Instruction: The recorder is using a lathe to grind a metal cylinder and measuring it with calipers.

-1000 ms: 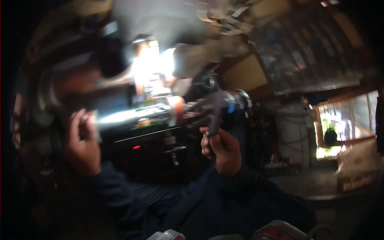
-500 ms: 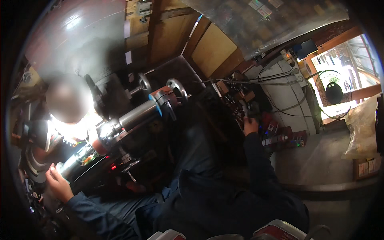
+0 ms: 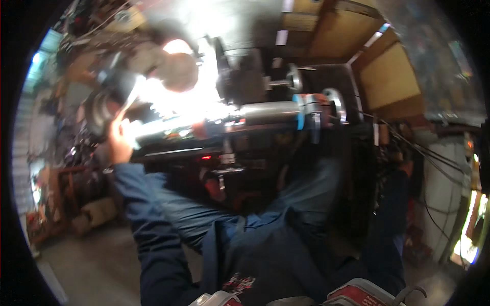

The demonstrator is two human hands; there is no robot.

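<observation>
My left hand [image 3: 120, 140] is at the left end of a metal machine like a lathe, smeared by motion. Its fingers reach up beside the pale round end of a bright bar-like part [image 3: 148, 130]; whether they touch it is unclear. Far to the right, my right hand [image 3: 406, 167] shows only in part beside dark, cluttered tools, its fingers hidden. Between the hands lies the machine's steel cylinder [image 3: 270, 113] with a blue band [image 3: 300, 115] and a handwheel [image 3: 336, 106] at its right end.
Strong light [image 3: 204, 97] glares over the machine's left half, around a blurred round shape [image 3: 179, 72]. A second handwheel [image 3: 294, 79] stands behind the cylinder. Below it juts a small crank handle [image 3: 229, 171]. Cables [image 3: 434, 158] hang at the right near a pale cabinet [image 3: 444, 188].
The view has swung left, so the machine now sits further right and more level. My left hand stays by the bar-like part's end. My right hand has become mostly hidden.
</observation>
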